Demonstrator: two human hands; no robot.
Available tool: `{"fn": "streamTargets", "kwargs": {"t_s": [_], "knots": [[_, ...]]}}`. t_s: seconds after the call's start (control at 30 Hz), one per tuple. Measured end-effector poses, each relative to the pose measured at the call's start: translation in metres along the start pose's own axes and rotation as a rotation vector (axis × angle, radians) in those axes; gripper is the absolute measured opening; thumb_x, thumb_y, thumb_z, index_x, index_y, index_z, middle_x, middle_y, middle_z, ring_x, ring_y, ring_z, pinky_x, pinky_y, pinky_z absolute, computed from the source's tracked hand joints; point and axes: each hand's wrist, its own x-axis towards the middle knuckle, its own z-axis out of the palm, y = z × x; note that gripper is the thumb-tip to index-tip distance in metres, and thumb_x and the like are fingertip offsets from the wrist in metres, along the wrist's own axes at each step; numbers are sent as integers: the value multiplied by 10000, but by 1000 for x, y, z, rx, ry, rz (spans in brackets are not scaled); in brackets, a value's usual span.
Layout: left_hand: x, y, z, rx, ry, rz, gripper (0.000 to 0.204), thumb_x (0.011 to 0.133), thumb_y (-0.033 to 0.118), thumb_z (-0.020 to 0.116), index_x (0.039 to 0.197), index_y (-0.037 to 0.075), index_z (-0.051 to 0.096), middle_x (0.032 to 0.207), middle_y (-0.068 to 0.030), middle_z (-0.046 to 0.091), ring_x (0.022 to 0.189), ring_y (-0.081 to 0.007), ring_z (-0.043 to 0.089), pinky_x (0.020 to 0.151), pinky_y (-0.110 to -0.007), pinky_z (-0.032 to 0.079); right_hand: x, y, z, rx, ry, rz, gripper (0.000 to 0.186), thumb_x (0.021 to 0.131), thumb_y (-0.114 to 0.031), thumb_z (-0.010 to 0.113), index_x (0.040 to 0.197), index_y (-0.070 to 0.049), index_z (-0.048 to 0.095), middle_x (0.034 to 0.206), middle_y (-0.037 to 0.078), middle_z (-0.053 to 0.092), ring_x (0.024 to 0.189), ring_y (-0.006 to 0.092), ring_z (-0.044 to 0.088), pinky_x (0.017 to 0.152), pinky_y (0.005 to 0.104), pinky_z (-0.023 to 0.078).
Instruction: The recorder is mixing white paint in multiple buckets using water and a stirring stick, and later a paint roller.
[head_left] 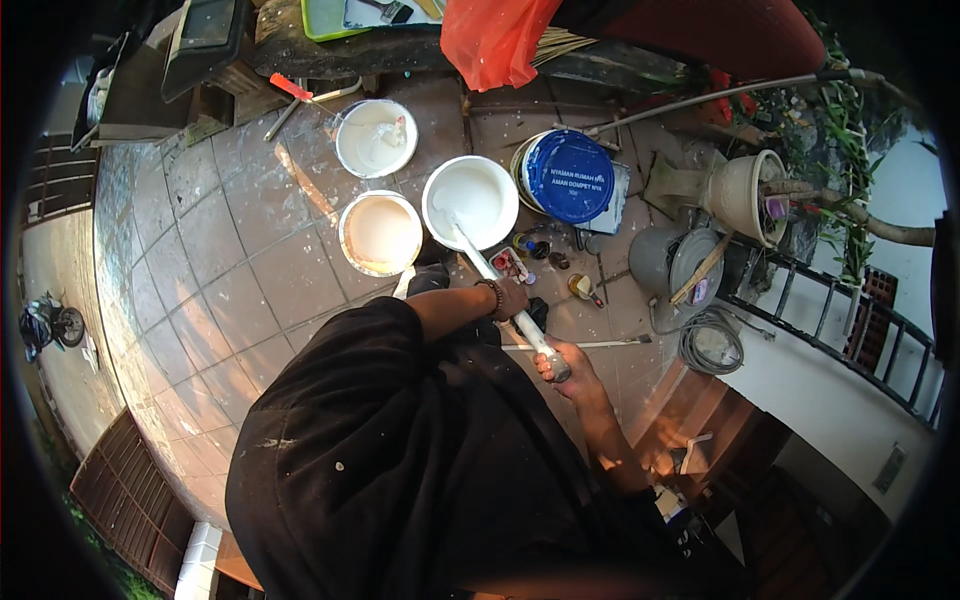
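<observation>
Both my hands grip a long white pole [530,330] that slants down into a white bucket [470,203] of white paint, its far end in the paint. My left hand [506,298], with a beaded bracelet at the wrist, is closed around the middle of the pole. My right hand [566,368] holds the near end, lower and to the right. Beside that bucket stand one with peach-toned paint [380,232] and another white one [377,138] farther back. A bucket with a blue lid [568,176] is at its right, and small bottles [533,250] lie near its base.
A long brush [630,341] lies on the tiled floor [280,270]. At right are a grey bucket [690,270], a cream pot [740,195], coiled hose [710,345] and a ladder [850,330]. A red bag [495,40] hangs at the back. A motorbike [50,325] is far left.
</observation>
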Motion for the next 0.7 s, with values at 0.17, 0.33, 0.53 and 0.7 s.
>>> {"fn": "streamTargets", "kwargs": {"t_s": [0.17,0.33,0.53,0.7], "knots": [[1,2,-2,-110,130,14,345,784,120,666,1128,122,673,1023,-127,706,1042,-323,669,893,-444,538,-3,7,-7,214,-105,39,293,1013,-289,490,1048,-4,430,736,51,523,532,116,488,439,240,418],[11,-1,-6,-122,222,26,351,828,116,643,1178,123,652,1071,-132,700,1072,-315,662,898,-431,537,-7,-7,14,188,-15,-89,285,1006,-249,491,1051,28,443,766,65,542,558,130,516,467,249,438],[14,-26,4,-136,199,-123,311,796,131,665,1103,118,624,1098,-121,674,1090,-303,648,868,-425,542,35,-12,30,-269,162,-270,281,971,-237,553,1140,-18,501,690,101,567,528,188,552,430,319,437],[8,-33,14,-118,244,-121,313,814,149,644,1124,116,618,1123,-116,667,1088,-297,652,861,-428,541,40,-10,37,-336,103,-270,264,949,-195,576,1153,-34,526,652,81,571,487,182,544,403,313,435]]}}
